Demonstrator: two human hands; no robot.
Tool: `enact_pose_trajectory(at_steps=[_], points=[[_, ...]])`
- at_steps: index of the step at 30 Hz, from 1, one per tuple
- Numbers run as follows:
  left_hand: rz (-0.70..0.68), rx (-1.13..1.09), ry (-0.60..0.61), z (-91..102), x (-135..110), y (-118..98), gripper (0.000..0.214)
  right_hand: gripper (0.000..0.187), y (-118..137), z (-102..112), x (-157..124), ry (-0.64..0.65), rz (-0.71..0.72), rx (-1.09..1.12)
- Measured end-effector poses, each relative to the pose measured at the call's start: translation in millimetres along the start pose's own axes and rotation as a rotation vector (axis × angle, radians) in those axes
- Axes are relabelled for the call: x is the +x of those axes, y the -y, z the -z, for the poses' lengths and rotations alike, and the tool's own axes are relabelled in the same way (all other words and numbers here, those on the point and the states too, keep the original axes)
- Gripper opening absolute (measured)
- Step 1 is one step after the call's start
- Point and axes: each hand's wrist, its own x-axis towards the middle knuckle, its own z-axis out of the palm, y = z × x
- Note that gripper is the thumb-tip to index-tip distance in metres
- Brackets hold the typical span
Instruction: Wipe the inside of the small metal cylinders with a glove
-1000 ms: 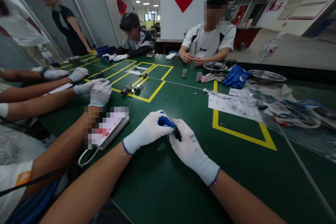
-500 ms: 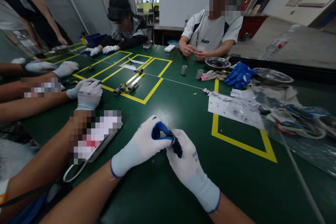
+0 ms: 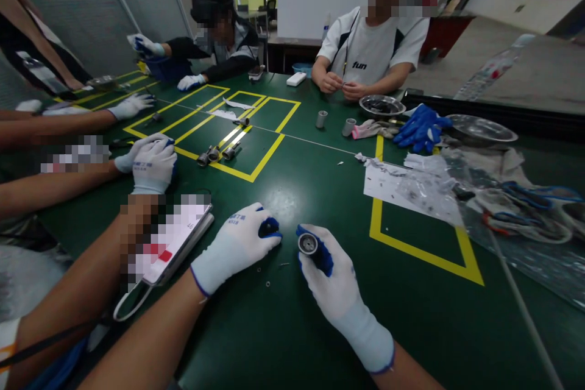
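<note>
Both my hands wear white gloves with blue palms. My right hand (image 3: 326, 268) is wrapped round a dark metal cylinder (image 3: 308, 244), its round, recessed end tilted up toward me. To the left, apart from it, my left hand (image 3: 247, 234) hangs low over the table with fingers curled and thumb drawn in. A dark spot shows inside that curl; whether it is a small part or shadow is unclear. Between and below my hands lie a small screw-like piece (image 3: 284, 264) and two small rings, one nearer the left hand (image 3: 259, 269) and another closer to me (image 3: 268, 284).
Several metal cylinders (image 3: 214, 153) lie within yellow tape ahead. A phone (image 3: 178, 237) rests left of my forearm, near a co-worker's gloved hand (image 3: 153, 164). On the right are paper scraps (image 3: 388, 186), blue gloves (image 3: 423, 128) and a metal bowl (image 3: 381, 106). Co-workers sit opposite.
My left hand has come away from the cylinder, moving left. The cylinder, in my right hand, now turns its open end upward. A small screw-like piece and another ring show on the table.
</note>
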Motion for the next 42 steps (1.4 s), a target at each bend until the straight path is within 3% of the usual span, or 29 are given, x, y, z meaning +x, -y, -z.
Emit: enact_pose_trajectory(at_steps=[10, 15, 21, 24, 30, 37, 42], points=[[0.063, 0.057, -0.051, -9.7, 3, -3, 0.013, 0.028, 4, 0, 5, 0.023, 0.031, 0.038], [-0.051, -0.289, -0.176, -0.8, -7, -8, 0.02, 0.029, 4, 7, 4, 0.096, 0.039, 0.141], [-0.106, -0.638, -0.05, 6.7, -18, -19, 0.026, 0.025, 7, 10, 6, 0.135, 0.057, 0.206], [-0.114, -0.72, -0.053, 5.1, -21, -23, 0.026, 0.017, 11, 7, 6, 0.144, 0.016, 0.186], [-0.357, -0.507, -0.107, -2.2, -25, -27, 0.011, 0.014, 16, 2, 6, 0.176, -0.027, 0.151], [-0.336, -0.432, -0.023, -4.6, -23, -26, 0.016, 0.016, 18, 3, 6, 0.22, -0.014, 0.097], [-0.465, -0.339, 0.024, -1.0, -22, -24, 0.015, 0.013, 17, 2, 5, 0.245, 0.042, 0.084]])
